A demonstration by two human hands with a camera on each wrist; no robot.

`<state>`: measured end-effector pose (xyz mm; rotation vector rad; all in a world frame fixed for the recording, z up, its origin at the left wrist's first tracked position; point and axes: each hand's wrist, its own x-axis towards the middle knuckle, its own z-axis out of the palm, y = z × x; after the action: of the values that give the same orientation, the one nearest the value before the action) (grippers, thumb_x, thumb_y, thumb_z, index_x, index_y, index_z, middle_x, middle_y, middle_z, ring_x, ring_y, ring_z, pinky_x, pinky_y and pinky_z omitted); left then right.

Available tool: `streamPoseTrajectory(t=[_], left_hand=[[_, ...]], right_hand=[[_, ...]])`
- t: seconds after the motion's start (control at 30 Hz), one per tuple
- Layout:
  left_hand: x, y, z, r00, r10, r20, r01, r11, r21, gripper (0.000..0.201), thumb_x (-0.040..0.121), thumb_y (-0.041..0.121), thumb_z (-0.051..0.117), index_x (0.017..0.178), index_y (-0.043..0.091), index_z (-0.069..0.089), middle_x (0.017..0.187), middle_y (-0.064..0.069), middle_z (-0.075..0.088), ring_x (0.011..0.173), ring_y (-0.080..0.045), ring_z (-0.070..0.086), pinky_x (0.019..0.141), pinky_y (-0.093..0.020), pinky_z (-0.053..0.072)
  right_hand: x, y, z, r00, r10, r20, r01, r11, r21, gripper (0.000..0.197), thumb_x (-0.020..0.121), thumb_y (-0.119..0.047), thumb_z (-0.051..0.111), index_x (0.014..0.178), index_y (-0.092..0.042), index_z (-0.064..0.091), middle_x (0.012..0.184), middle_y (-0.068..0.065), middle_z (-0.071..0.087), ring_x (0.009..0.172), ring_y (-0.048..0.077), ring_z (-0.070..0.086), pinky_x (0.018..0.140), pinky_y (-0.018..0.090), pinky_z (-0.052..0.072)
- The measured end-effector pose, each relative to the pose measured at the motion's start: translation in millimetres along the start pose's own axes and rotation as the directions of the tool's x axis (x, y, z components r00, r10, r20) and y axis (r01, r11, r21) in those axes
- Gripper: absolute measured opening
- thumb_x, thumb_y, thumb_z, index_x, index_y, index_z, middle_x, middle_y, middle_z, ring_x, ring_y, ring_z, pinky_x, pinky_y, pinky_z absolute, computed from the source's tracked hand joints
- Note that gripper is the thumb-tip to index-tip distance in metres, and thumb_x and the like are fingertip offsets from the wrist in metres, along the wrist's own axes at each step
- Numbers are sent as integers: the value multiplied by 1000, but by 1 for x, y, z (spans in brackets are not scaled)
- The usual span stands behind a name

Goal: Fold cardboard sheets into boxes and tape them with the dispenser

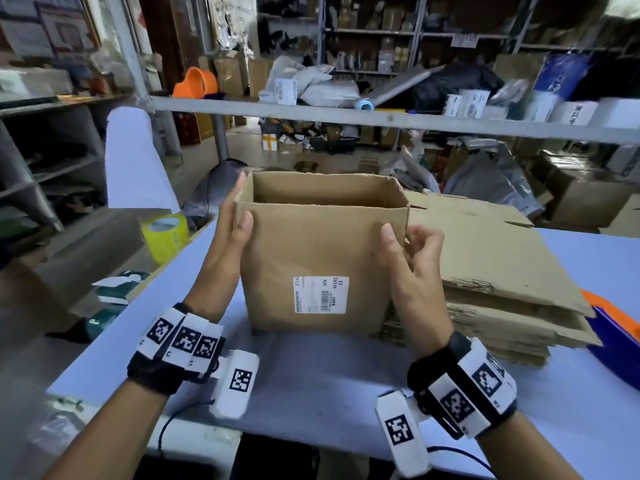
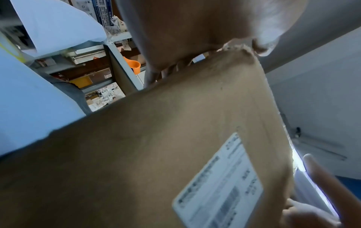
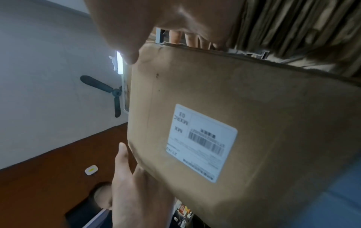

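head: box (image 1: 311, 251) upright on table (image 1: 311, 393), left hand (image 1: 228, 233) flat on its left wall, fingers straight, right hand (image 1: 412, 258) curled, pinching right corner | left wrist: thumb on label (image 2: 220, 182) face | right wrist: thumb (image 3: 125, 38) at box edge

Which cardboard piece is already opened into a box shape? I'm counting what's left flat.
The labelled box held between both hands; it stands open-topped, while the stack of sheets to its right lies flat.
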<state>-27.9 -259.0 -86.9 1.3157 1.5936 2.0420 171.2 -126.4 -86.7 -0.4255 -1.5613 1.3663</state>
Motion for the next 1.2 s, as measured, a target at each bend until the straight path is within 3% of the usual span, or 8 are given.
streamPoseTrajectory(t=[0.07,0.2,0.3,0.53,0.73,0.87,1.07,1.2], left_hand=[[2,6,2,998,-17,-65,16,1000,-24,53,86,75,51,136,57,44,150,21,45,141,-5,41,118,-49,29],[8,19,12,979,-65,-193,64,998,-13,53,78,79,56,121,48,52,133,27,57,126,6,50,109,-34,39],[9,23,17,971,-68,-228,72,997,9,58,77,67,60,125,36,49,131,23,57,118,12,53,98,-24,40],[9,27,16,962,-100,-253,114,993,41,43,71,66,58,105,43,45,105,31,58,96,14,59,84,-25,43],[6,32,16,969,-100,-225,118,991,68,50,73,63,56,111,32,46,115,17,57,96,16,57,82,-23,41],[6,35,14,976,-100,-195,123,986,109,50,82,53,52,119,21,43,115,14,57,94,19,55,85,-23,39],[11,38,11,990,-130,-49,136,981,140,49,87,48,42,114,19,72,122,29,62,120,19,45,100,-5,30],[13,32,7,954,-277,-115,290,951,109,63,80,65,50,133,33,60,134,17,59,126,0,52,116,-31,32]], right_hand=[[5,-7,1,1000,2,-22,-2,1000,-1,56,81,-67,58,119,-31,41,128,-7,57,110,-9,57,91,14,46],[14,-19,8,999,11,-33,-12,999,-42,66,83,-76,46,144,-49,41,136,-25,54,126,-15,47,100,13,40],[19,-21,13,998,8,-57,-13,997,-78,43,100,-57,49,141,-44,50,140,-23,54,129,-11,46,110,21,37],[26,-28,14,999,41,-11,-42,995,-86,33,101,-36,49,134,-37,48,119,-26,51,93,-30,46,82,10,35],[47,-50,4,980,143,138,-109,966,-233,26,94,-23,50,118,-27,58,117,4,56,104,15,53,76,25,41],[62,-64,-3,905,350,243,-272,914,-302,54,67,-33,55,120,-31,63,104,-2,57,89,12,53,71,30,40],[79,-70,-11,849,441,290,-377,891,-252,40,90,-25,49,124,-28,71,112,2,56,103,18,52,70,34,45],[82,-68,-19,833,431,346,-390,902,-185,51,90,-23,35,119,-30,75,99,-3,64,101,19,53,70,36,45]])
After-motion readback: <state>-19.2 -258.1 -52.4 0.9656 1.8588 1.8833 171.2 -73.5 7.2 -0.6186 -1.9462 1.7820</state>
